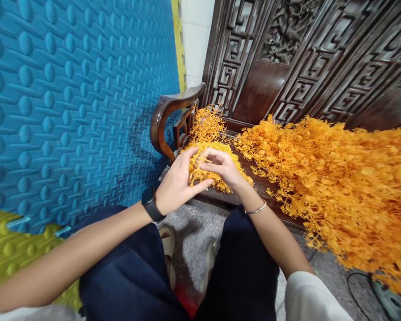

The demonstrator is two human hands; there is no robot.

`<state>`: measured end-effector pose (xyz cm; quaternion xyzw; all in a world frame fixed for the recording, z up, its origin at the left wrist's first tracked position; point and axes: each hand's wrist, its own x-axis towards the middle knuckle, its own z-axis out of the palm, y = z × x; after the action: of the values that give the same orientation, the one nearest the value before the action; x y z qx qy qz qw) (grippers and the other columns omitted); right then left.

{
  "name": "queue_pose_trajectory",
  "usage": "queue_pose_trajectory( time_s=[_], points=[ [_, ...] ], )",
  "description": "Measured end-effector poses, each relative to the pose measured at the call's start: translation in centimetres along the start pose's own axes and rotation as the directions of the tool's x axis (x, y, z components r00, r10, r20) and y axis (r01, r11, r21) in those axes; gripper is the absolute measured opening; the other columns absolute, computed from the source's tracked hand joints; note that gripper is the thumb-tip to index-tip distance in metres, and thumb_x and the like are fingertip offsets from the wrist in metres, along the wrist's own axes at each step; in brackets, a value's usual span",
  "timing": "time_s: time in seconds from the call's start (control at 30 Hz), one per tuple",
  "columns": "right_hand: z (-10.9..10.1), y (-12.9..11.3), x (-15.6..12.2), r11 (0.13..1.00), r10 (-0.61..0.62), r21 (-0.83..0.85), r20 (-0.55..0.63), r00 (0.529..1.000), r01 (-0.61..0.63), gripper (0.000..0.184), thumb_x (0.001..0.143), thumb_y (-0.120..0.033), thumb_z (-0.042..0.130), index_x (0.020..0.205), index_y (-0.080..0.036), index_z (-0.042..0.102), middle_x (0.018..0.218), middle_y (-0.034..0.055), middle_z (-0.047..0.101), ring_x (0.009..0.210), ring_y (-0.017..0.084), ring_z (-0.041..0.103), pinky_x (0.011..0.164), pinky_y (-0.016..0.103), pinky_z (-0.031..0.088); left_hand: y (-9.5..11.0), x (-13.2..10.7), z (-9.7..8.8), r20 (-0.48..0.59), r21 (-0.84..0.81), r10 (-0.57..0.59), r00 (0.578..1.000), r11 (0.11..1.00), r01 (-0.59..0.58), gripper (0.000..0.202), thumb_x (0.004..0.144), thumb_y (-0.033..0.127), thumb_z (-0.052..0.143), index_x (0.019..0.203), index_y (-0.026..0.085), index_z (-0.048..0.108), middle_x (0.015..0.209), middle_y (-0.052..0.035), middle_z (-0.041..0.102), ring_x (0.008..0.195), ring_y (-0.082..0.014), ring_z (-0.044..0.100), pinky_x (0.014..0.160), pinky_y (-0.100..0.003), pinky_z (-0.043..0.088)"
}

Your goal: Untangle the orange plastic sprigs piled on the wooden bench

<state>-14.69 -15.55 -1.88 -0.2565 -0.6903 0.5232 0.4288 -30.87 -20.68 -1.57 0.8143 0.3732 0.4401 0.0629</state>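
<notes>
A yellow branching plastic sprig point(196, 171) shows between my two hands, above a pile of yellow plastic sprigs point(232, 162) on the wooden seat. My left hand point(177, 178) is open beside it, the thumb stretched out low and apart from the fingers, which reach forward at the sprig's left side. From the right, my right hand point(222, 167) curls its fingers and thumb about the thin strands of the sprig. Its exact fingertip contact is partly hidden. Just behind lies a clump of orange sprigs point(209, 125), near the curved armrest.
A large heap of orange plastic sprigs point(350, 178) covers the right of the bench. The carved wooden backrest point(260, 89) rises behind, with a curved armrest point(158, 125) at left. Blue foam matting point(70, 89) fills the left. Black cable point(350, 285) lies at lower right.
</notes>
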Motion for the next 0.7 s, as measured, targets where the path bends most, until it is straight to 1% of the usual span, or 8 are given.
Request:
queue_pose_trajectory(
  time_s=[0.07,0.2,0.23,0.3,0.33,0.4,0.5,0.7],
  points=[
    [-0.1,0.1,0.1,0.999,-0.025,0.020,-0.037,0.999,0.025,0.017,0.068,-0.030,0.073,0.071,-0.020,0.059,0.076,-0.0025,0.058,0.075,0.011,0.055,0.075,0.028,0.044,-0.4,-0.1,0.5,0.063,-0.047,-0.060,0.996,0.997,0.063,0.056,0.082,0.039,0.059,0.128,0.017,0.035,0.127,-0.0149,0.050,0.121,-0.0251,0.048,0.100,-0.042,0.040],
    [-0.3,0.3,0.2,0.997,-0.039,0.059,-0.076,0.996,0.044,0.016,0.066,-0.026,0.074,0.069,-0.019,0.059,0.080,-0.0016,0.060,0.079,0.012,0.056,0.078,0.029,0.044,-1.3,0.2,0.5,0.136,-0.133,-0.089,0.987,0.985,0.107,0.039,0.085,0.028,0.053,0.120,0.016,0.042,0.124,-0.0126,0.054,0.117,-0.0228,0.051,0.098,-0.037,0.040],
    [-0.2,0.4,0.2,0.998,-0.021,0.061,-0.090,0.996,0.027,0.017,0.066,-0.026,0.074,0.069,-0.019,0.059,0.079,-0.0020,0.060,0.077,0.011,0.056,0.076,0.029,0.044,-1.4,0.3,0.4,0.158,-0.148,-0.115,0.981,0.979,0.139,0.035,0.084,0.027,0.053,0.116,0.016,0.044,0.118,-0.0108,0.057,0.110,-0.0219,0.054,0.093,-0.035,0.042],
    [-0.1,0.7,0.3,0.998,0.029,0.065,-0.106,0.994,-0.022,0.019,0.067,-0.027,0.074,0.070,-0.019,0.057,0.074,-0.0026,0.059,0.072,0.011,0.055,0.073,0.028,0.044,-1.5,0.6,0.0,0.201,-0.152,-0.195,0.960,0.962,0.228,0.021,0.083,0.027,0.053,0.100,0.016,0.050,0.093,-0.0041,0.061,0.086,-0.0179,0.059,0.076,-0.029,0.045],
    [0.0,0.9,0.3,0.996,0.054,0.070,-0.107,0.993,-0.047,0.020,0.067,-0.029,0.074,0.070,-0.019,0.056,0.072,-0.0027,0.059,0.070,0.011,0.055,0.071,0.028,0.044,-1.6,0.8,-0.2,0.215,-0.155,-0.241,0.946,0.948,0.277,0.014,0.083,0.029,0.052,0.089,0.016,0.050,0.079,-0.0002,0.058,0.073,-0.0149,0.057,0.067,-0.026,0.042],
    [0.3,1.3,0.4,0.994,0.085,0.085,-0.108,0.990,-0.076,0.023,0.067,-0.031,0.073,0.070,-0.019,0.054,0.070,-0.0026,0.059,0.067,0.010,0.054,0.069,0.027,0.044,-1.8,1.0,-0.5,0.227,-0.186,-0.311,0.923,0.916,0.355,0.018,0.084,0.031,0.050,0.074,0.018,0.045,0.061,0.0044,0.047,0.057,-0.0107,0.046,0.056,-0.023,0.034],
    [0.7,1.9,0.7,0.994,0.076,0.095,-0.161,0.984,-0.061,0.023,0.066,-0.032,0.072,0.069,-0.019,0.052,0.067,-0.0028,0.059,0.064,0.010,0.054,0.066,0.027,0.044,-2.4,1.4,-0.4,0.239,-0.257,-0.363,0.900,0.871,0.420,0.024,0.081,0.032,0.053,0.067,0.018,0.040,0.057,0.0054,0.039,0.053,-0.0090,0.037,0.052,-0.023,0.028],
    [1.0,2.4,1.6,0.996,0.067,0.080,-0.250,0.966,-0.049,0.018,0.066,-0.024,0.068,0.067,-0.019,0.051,0.062,-0.0036,0.059,0.061,0.010,0.055,0.066,0.028,0.044,-3.2,2.1,0.4,0.309,-0.323,-0.450,0.838,0.779,0.538,0.017,0.078,0.022,0.052,0.065,0.018,0.042,0.057,0.0048,0.037,0.054,-0.0094,0.034,0.052,-0.023,0.024]
  ],
)
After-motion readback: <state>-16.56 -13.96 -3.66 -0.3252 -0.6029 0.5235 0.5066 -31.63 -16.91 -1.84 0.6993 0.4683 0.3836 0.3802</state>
